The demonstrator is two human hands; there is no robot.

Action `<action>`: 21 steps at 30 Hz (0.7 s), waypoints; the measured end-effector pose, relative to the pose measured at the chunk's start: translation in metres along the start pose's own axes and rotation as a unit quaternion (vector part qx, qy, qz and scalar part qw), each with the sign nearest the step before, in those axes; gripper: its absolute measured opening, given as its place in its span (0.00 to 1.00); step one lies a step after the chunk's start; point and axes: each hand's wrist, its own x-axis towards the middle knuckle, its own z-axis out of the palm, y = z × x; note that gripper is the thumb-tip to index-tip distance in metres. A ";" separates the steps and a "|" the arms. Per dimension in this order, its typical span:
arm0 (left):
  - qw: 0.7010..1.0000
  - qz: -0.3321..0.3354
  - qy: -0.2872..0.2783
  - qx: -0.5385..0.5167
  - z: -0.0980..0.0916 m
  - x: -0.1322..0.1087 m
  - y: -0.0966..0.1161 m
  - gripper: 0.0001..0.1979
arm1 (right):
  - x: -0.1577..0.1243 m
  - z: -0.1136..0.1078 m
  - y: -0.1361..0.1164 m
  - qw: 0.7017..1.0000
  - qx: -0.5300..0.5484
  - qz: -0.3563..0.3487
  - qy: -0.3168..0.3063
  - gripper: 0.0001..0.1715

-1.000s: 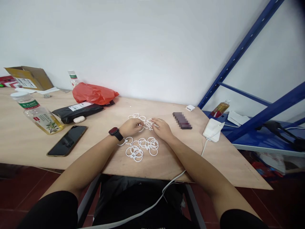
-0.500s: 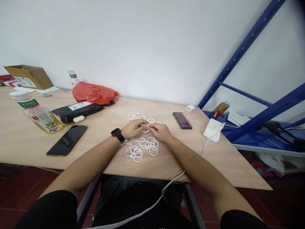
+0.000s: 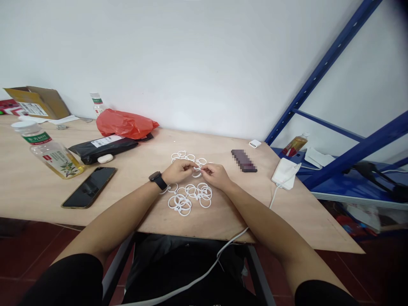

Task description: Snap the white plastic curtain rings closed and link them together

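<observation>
My left hand [image 3: 178, 171] and my right hand [image 3: 218, 176] meet above the table, fingertips closed in a pinch from either side. Between them is a white plastic ring [image 3: 196, 175], which looks like a curtain ring with a small eyelet. Its upper part is hidden by fingers. A loose heap of similar white rings [image 3: 196, 196] lies on the near side of my hands, several overlapping. More white rings [image 3: 182, 152] lie just beyond my fingers, partly covered by my left hand. A dark watch [image 3: 157, 180] is on my left wrist.
Left on the wooden table [image 3: 140, 216] are a phone [image 3: 89, 187], a drink bottle [image 3: 52, 153], a black parcel [image 3: 105, 148] and a red bag [image 3: 126, 123]. A blurred dark object [image 3: 244, 160] and a white power adapter [image 3: 283, 173] with cable lie right, near a blue rack [image 3: 325, 63].
My fingertips have shifted slightly around the held ring, which sits a little further right. My arms and the rings on the table look unmoved.
</observation>
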 end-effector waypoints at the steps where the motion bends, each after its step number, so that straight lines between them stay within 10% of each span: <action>1: 1.000 0.000 0.001 0.000 0.000 0.000 0.000 0.12 | 0.000 0.000 0.001 1.000 0.000 -0.002 -0.002 0.06; 21: 0.997 -0.046 -0.003 -0.061 0.003 0.001 -0.004 0.11 | 0.000 0.000 -0.003 0.997 -0.042 -0.060 0.017 0.09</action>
